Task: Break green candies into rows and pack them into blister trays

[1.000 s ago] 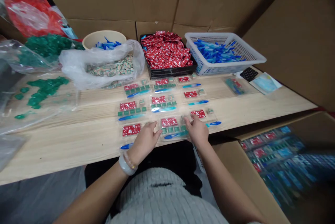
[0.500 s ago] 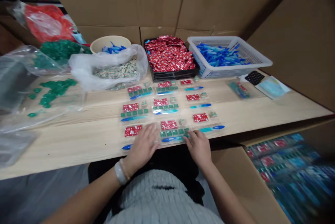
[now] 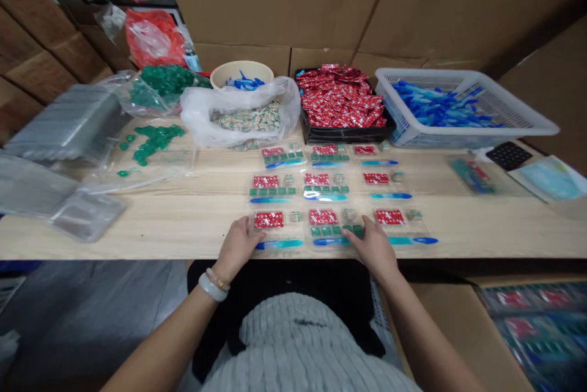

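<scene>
Clear plastic trays lie in rows at the table's front, each with a red patterned packet and a blue pen-shaped stick. My left hand (image 3: 239, 243) rests at the left edge of the front-left tray (image 3: 278, 231), thumb and fingers apart. That tray holds a red packet (image 3: 268, 219), a small striped block (image 3: 295, 216) and a blue stick (image 3: 279, 244). At the right end of the front-middle tray is my right hand (image 3: 375, 247), its thumb by a row of green squares (image 3: 328, 230) and its fingers spread. Beside it lies the front-right tray's stick (image 3: 414, 240).
Behind the trays stand a white bag of striped pieces (image 3: 192, 107), a black bin of red packets (image 3: 342, 133) and a white basket of blue sticks (image 3: 468, 135). Green pieces (image 3: 156, 141) lie on plastic at left, near stacked clear trays (image 3: 68, 120). A carton (image 3: 452, 318) sits below right.
My left hand has drawn back from over the front-left tray to its left edge. My right hand stays by the front-middle tray. The view has turned left.
</scene>
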`<action>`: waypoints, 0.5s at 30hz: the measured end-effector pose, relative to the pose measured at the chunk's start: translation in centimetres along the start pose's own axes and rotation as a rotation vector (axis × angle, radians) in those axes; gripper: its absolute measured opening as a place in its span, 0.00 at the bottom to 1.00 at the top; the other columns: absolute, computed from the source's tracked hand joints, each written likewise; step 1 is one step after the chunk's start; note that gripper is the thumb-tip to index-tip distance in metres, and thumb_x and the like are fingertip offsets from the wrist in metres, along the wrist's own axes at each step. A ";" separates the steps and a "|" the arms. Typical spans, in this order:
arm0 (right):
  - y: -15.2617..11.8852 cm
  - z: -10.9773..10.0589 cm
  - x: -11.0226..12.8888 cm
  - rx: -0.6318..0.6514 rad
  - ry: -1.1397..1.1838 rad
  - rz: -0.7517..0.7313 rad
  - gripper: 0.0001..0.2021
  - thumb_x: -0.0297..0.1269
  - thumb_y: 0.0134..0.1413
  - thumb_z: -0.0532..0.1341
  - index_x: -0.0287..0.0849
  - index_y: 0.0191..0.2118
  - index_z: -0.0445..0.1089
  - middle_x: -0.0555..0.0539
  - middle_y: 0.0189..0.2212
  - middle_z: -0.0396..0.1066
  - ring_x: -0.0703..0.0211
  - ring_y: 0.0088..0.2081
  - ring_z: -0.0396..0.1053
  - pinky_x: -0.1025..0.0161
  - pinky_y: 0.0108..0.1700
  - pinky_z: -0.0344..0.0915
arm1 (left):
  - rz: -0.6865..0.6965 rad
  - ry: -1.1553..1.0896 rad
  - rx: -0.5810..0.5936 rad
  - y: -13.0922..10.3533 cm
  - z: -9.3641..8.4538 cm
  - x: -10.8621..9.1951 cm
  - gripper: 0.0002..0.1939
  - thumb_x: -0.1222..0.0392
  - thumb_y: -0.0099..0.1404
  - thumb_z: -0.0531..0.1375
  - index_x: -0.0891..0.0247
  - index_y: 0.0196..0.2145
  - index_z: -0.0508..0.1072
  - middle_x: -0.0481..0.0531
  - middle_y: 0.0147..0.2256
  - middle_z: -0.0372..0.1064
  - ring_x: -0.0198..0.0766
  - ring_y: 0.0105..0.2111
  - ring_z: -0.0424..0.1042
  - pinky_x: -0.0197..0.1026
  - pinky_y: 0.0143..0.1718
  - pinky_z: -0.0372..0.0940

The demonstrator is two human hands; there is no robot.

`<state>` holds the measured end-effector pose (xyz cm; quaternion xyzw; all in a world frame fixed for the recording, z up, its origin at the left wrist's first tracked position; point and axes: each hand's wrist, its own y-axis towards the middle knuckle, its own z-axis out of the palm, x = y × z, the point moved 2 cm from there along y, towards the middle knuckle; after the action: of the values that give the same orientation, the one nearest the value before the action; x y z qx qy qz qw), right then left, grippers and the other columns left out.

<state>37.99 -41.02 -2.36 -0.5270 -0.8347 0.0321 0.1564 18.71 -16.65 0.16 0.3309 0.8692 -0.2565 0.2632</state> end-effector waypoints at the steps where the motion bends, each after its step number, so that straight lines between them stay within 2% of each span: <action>1: 0.0 -0.4 0.1 -0.030 -0.025 -0.019 0.32 0.53 0.50 0.51 0.30 0.53 0.56 0.31 0.44 0.63 0.44 0.46 0.62 0.55 0.41 0.60 | 0.002 -0.009 -0.016 -0.2 -0.1 0.2 0.17 0.57 0.52 0.58 0.68 0.39 0.67 0.54 0.33 0.66 0.41 0.36 0.66 0.46 0.40 0.62; 3: 0.2 -1.4 1.1 -0.131 -0.057 -0.091 0.31 0.52 0.49 0.51 0.30 0.52 0.57 0.30 0.43 0.64 0.42 0.46 0.62 0.53 0.41 0.60 | 0.016 -0.036 -0.057 -0.5 -0.7 0.6 0.22 0.57 0.51 0.59 0.68 0.44 0.65 0.56 0.37 0.65 0.41 0.37 0.66 0.45 0.40 0.62; 5: 1.2 -2.7 3.3 -0.237 0.001 -0.219 0.27 0.51 0.50 0.50 0.33 0.49 0.60 0.34 0.39 0.67 0.44 0.42 0.64 0.53 0.40 0.60 | 0.039 -0.079 -0.114 -0.4 -2.1 1.3 0.26 0.57 0.53 0.58 0.68 0.49 0.61 0.57 0.39 0.65 0.39 0.36 0.67 0.43 0.38 0.63; 7: 2.7 -3.9 7.1 -0.271 0.132 -0.380 0.21 0.50 0.51 0.48 0.38 0.40 0.65 0.39 0.32 0.69 0.49 0.35 0.66 0.56 0.36 0.61 | 0.057 -0.122 -0.203 0.3 -5.0 2.5 0.19 0.57 0.57 0.54 0.66 0.46 0.65 0.55 0.36 0.66 0.37 0.33 0.67 0.41 0.36 0.63; 9: 4.4 -4.7 12.6 -0.214 0.242 -0.550 0.17 0.49 0.53 0.47 0.42 0.28 0.65 0.44 0.24 0.68 0.55 0.27 0.66 0.60 0.31 0.60 | 0.024 -0.135 -0.318 1.1 -9.3 4.8 0.13 0.56 0.61 0.50 0.65 0.35 0.70 0.52 0.29 0.67 0.36 0.30 0.67 0.39 0.34 0.62; 11: 5.5 -4.7 19.4 -0.097 0.293 -0.717 0.18 0.47 0.54 0.47 0.42 0.22 0.64 0.47 0.18 0.65 0.58 0.22 0.64 0.63 0.28 0.59 | -0.078 -0.115 -0.448 1.5 -14.2 8.4 0.17 0.53 0.62 0.47 0.65 0.26 0.70 0.50 0.22 0.65 0.36 0.25 0.66 0.38 0.29 0.61; 13: 5.9 -3.7 26.7 0.026 0.329 -0.867 0.16 0.43 0.55 0.47 0.41 0.28 0.67 0.48 0.20 0.67 0.59 0.23 0.65 0.64 0.29 0.59 | -0.182 -0.041 -0.576 1.1 -18.7 12.8 0.20 0.51 0.62 0.45 0.65 0.24 0.69 0.51 0.21 0.65 0.37 0.25 0.66 0.38 0.29 0.60; 15: 5.4 -1.8 34.1 0.148 0.356 -1.018 0.14 0.37 0.55 0.47 0.40 0.39 0.67 0.46 0.29 0.70 0.60 0.28 0.67 0.64 0.32 0.61 | -0.231 0.113 -0.670 0.2 -21.8 17.1 0.18 0.52 0.62 0.47 0.66 0.28 0.71 0.54 0.27 0.68 0.40 0.31 0.67 0.41 0.35 0.61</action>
<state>29.73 -8.50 5.89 -0.0412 -0.9406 -0.0786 0.3278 1.66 4.51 5.29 0.1393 0.9498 0.0335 0.2780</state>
